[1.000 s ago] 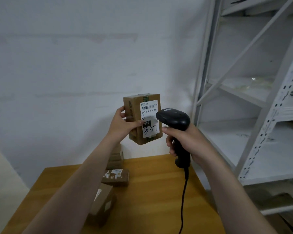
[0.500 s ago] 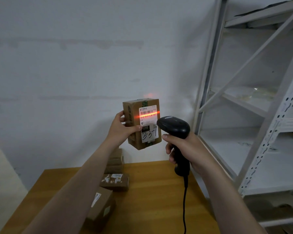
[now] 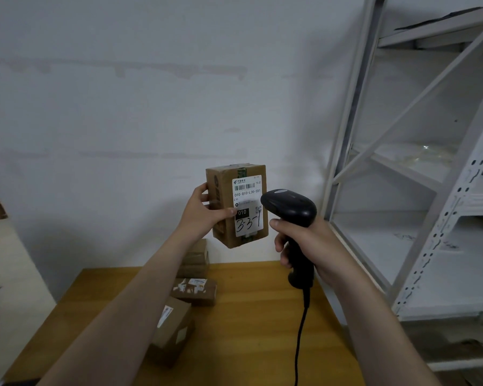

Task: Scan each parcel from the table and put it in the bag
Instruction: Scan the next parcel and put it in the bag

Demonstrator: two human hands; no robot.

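We held the cardboard parcel [image 3: 223,232] up in the air over the far edge of the surface [image 3: 262,316]. Our left hand [image 3: 204,211] gripped it with the thumb laid across the front face and the fingers curled round its left side. Our right hand [image 3: 304,240] was wrapped round the handle of the barcode scanner [image 3: 289,206], whose nose sat just beside the shipping label [image 3: 247,203]. No scan line showed on that label, so we could not tell whether the read had gone through. The one-handed grip struck us as the weak point. If the thumb slid, the parcel would likely drop onto the stacked parcels [image 3: 195,257] at the far edge, or onto the two parcels [image 3: 194,291] nearer the left side. The thumb tip also touched the label's lower left corner and might cover print if it crept rightwards. The scanner cable [image 3: 300,330] hung down across the wood and could catch on the near edge during a swing. Open wood lay between the parcels and the right edge. Beyond that edge the metal shelving rack [image 3: 441,218] stood near, leaving our right elbow little room. The bag was out of view, so we could not judge the carrying path.
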